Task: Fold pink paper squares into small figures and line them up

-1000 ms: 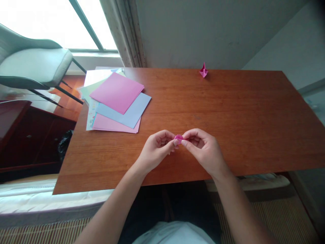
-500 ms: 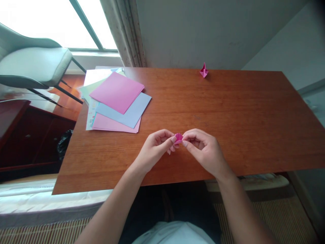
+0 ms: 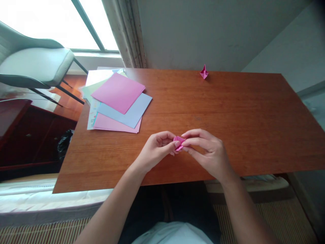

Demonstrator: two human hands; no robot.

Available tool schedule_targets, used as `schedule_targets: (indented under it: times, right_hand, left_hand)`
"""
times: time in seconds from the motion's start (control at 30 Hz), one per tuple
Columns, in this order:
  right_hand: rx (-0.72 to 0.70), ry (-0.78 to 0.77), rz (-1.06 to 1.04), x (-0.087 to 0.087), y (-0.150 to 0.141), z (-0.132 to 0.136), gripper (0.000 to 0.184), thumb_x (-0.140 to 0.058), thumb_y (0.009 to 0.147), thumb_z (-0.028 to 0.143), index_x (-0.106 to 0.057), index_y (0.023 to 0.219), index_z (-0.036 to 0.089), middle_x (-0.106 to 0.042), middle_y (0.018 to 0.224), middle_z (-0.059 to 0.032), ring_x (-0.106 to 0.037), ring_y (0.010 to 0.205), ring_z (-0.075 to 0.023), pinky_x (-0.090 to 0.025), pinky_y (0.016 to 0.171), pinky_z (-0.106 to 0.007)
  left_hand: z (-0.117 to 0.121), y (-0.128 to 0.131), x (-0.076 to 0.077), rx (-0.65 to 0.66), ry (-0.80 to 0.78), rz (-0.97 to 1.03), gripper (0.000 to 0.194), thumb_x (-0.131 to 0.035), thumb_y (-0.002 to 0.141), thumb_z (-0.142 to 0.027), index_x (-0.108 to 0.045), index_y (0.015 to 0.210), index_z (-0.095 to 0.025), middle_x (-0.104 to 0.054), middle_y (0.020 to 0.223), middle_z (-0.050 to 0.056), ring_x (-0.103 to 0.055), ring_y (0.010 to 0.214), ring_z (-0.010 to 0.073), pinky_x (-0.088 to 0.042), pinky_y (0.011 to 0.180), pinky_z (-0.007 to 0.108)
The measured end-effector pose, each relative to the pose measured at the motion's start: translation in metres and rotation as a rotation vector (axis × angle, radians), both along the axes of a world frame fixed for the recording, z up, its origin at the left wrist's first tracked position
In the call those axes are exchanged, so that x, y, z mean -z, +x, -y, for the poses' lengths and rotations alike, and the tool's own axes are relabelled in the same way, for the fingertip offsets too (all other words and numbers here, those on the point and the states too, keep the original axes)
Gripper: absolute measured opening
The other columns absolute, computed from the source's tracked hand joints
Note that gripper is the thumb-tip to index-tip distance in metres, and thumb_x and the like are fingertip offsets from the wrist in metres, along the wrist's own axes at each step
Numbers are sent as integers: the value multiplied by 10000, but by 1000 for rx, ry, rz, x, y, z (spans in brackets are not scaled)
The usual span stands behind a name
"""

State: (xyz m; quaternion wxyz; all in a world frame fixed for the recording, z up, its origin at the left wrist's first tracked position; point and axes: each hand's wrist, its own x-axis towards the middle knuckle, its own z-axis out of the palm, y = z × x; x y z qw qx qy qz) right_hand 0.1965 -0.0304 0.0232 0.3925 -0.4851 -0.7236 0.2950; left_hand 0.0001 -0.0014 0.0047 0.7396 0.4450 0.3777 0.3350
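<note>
Pinching one folded pink paper (image 3: 180, 139) together, left hand (image 3: 154, 149) and right hand (image 3: 210, 150) are above the surface (image 3: 228, 115); print on the sheet (image 3: 92, 116) beneath coloured papers (image 3: 118, 92) is illegible.

Home: curtain (image 3: 128, 34), cushioned chair (image 3: 33, 64), likely mattress (image 3: 38, 198) edge below.

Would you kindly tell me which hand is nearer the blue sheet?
Left: the left hand is below and right of the blue sheet; the right hand is farther right.
</note>
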Motion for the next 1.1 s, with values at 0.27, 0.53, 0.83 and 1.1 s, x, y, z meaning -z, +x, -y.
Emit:
schedule_targets:
  times: [0.27, 0.53, 0.83, 1.1]
  right_hand:
    - [-31, -23, -12, 3, 3, 0, 86, -685, 923, 262, -758, 930, 306, -731, 996, -22, -699, 909, -194, -574, 803, -333]
    - [43, -200, -219, 6, -8, 6, 64, -701, 907, 268, -716, 845, 260, -716, 976, -40, -688, 916, -206, -577, 788, -338]
    - [209, -198, -385, 13, -30, 6, 64, -684, 899, 224, -728, 861, 251, -668, 1014, -52, -662, 950, -204, -570, 799, -323]
    - [206, -212, -351, 18, -21, 0, 78, -672, 908, 206, -722, 857, 236, -700, 979, -48, -675, 927, -201, -565, 810, -329]
  left_hand:
    - [0, 1, 2, 26, 74, -85, 256, -809, 793, -372, -714, 832, -138, -695, 787, 28, -610, 715, 127, -476, 671, 236]
    - [1, 0, 2, 26, 45, -25, 221, -851, 749, -279, -694, 809, -135, -656, 729, -6, -569, 664, 94, -440, 625, 203]
    - [-1, -2, 0, -57, 24, 16, 240, -794, 818, -349, -689, 820, -133, -655, 705, 6, -576, 658, 105, -463, 633, 211]
    - [2, -2, -1, -17, 126, -29, 235, -642, 951, -348, -724, 946, -128, -689, 821, 32, -612, 752, 123, -503, 698, 217]
